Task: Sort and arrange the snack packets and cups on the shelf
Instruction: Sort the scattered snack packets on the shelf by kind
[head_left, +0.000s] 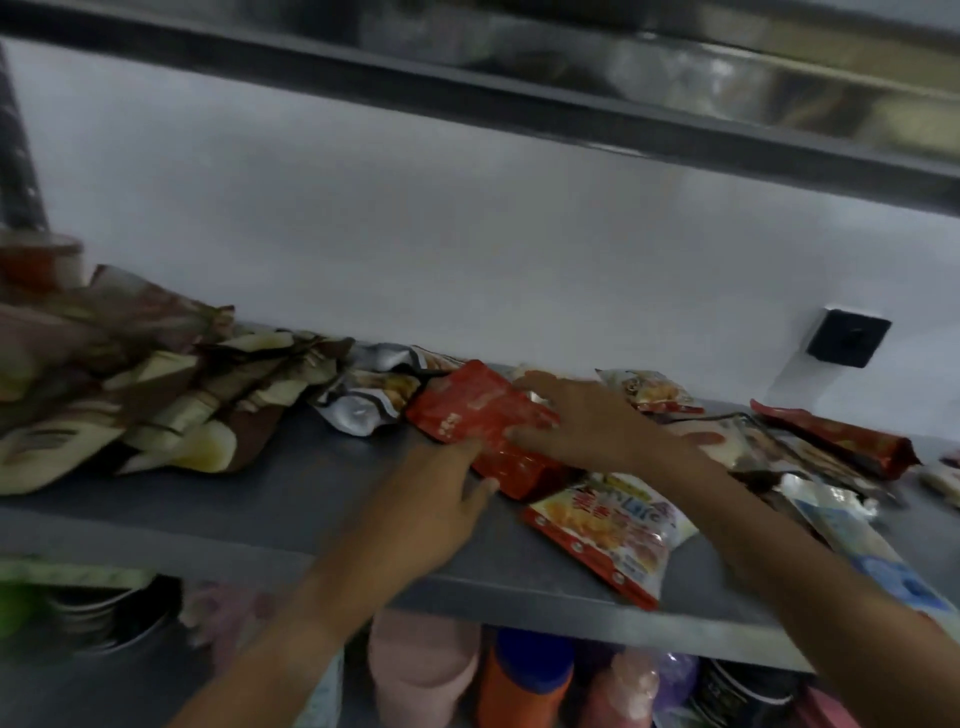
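Left hand (441, 488): forearm enters from lower left, reaches up and forward; fingers extended, loosely spread, tips pointing right. Right hand (587, 421): forearm enters from lower right, angled left; palm down, fingers straight and splayed, pressing flat. Both arms bare; hands near together, blurred.

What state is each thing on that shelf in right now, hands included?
Red packet: flat on the shelf, under both hands.
Left hand: fingers straight, touching the red packet's near edge.
Right hand: fingers spread, pressing on the red packet.
Silver packet: crumpled, lying beside the red one.
Brown packets: heaped at the left.
White and red packet: flat, overhanging the shelf edge.
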